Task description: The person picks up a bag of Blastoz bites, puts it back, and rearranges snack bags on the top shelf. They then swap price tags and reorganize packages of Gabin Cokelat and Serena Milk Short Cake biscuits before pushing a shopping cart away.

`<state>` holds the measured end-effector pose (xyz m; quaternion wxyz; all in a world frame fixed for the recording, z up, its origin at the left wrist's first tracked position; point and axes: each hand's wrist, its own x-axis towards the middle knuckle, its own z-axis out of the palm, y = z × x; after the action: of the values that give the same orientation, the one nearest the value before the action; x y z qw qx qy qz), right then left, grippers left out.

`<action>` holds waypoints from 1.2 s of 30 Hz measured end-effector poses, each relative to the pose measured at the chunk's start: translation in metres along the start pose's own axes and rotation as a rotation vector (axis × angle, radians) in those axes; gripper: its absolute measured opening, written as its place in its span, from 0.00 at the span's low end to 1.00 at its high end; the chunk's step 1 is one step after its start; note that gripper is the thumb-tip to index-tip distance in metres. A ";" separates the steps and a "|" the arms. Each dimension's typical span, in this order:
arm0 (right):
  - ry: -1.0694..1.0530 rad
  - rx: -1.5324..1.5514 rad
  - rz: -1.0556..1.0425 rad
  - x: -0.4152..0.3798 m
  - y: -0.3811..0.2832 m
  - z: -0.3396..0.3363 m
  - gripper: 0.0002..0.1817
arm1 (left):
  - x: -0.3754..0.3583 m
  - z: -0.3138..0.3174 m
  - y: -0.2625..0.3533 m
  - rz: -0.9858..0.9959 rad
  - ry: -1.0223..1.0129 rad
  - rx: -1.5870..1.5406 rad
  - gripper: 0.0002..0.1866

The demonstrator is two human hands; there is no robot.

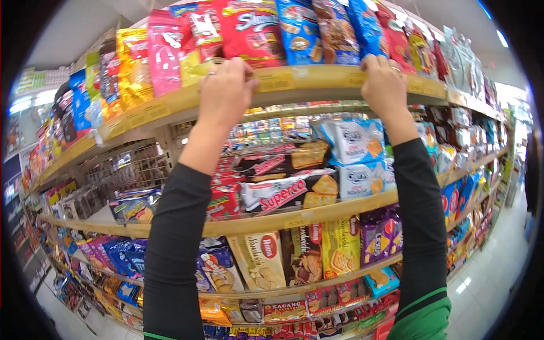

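Observation:
Both arms reach up to the top shelf (306, 78), which is full of snack packets. My left hand (228, 90) is closed at the shelf's front edge, just below a red packet (252, 34); what its fingers hold, if anything, is hidden. Further right, my right hand (385, 85) is also closed, at the lower end of a blue packet (367, 28); its fingertips are hidden behind the shelf lip. Between the hands stand another blue packet (300, 34) and a brown packet (337, 34).
Below, a shelf holds black Superco packs (289, 192) and white and blue wafer packs (358, 141). Lower still are Roma boxes (258, 263) and Kacang packs (285, 311). A wire divider (133, 164) stands at the left. Tiled floor (476, 283) shows at the right.

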<state>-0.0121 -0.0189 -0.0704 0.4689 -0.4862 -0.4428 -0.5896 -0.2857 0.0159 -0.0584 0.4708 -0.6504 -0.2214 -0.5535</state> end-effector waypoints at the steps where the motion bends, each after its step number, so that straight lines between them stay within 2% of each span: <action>1: -0.053 -0.064 -0.001 0.003 0.001 0.000 0.07 | 0.001 0.002 -0.001 0.001 -0.004 -0.008 0.10; 6: -0.263 -0.038 0.045 0.014 -0.002 -0.004 0.06 | 0.001 0.000 -0.002 -0.062 -0.016 -0.020 0.12; 11: -0.173 0.026 0.033 0.008 -0.006 0.003 0.07 | -0.003 0.003 -0.001 -0.103 0.043 -0.043 0.13; 15: -0.121 0.107 0.023 0.004 -0.002 0.006 0.14 | -0.006 0.003 -0.001 -0.085 0.086 -0.053 0.12; 21: -0.087 0.136 0.000 0.001 -0.005 0.002 0.16 | -0.019 0.009 -0.002 0.022 0.249 0.007 0.10; 24: -0.059 0.089 -0.036 0.000 -0.002 -0.002 0.16 | -0.018 0.000 -0.004 0.036 0.143 -0.130 0.10; 28: -0.009 0.092 -0.052 -0.001 -0.029 -0.015 0.17 | -0.014 -0.005 -0.006 0.024 0.121 -0.161 0.08; 30: -0.013 0.228 -0.158 0.003 -0.050 -0.027 0.17 | -0.009 -0.005 -0.008 0.006 0.067 -0.183 0.07; 32: 0.020 0.491 -0.272 0.008 -0.065 -0.022 0.16 | -0.004 -0.006 -0.008 -0.048 -0.004 -0.172 0.08; 34: 0.061 0.569 -0.358 0.013 -0.080 -0.016 0.15 | -0.002 -0.008 -0.005 -0.081 -0.068 -0.136 0.09; 36: -0.042 0.562 -0.321 0.018 -0.086 -0.013 0.13 | -0.001 -0.011 -0.002 -0.093 -0.120 -0.075 0.11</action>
<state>-0.1006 -0.0192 -0.0605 0.4765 -0.2735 -0.6690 -0.5005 -0.2932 0.0076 -0.0588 0.4057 -0.6886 -0.2581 -0.5428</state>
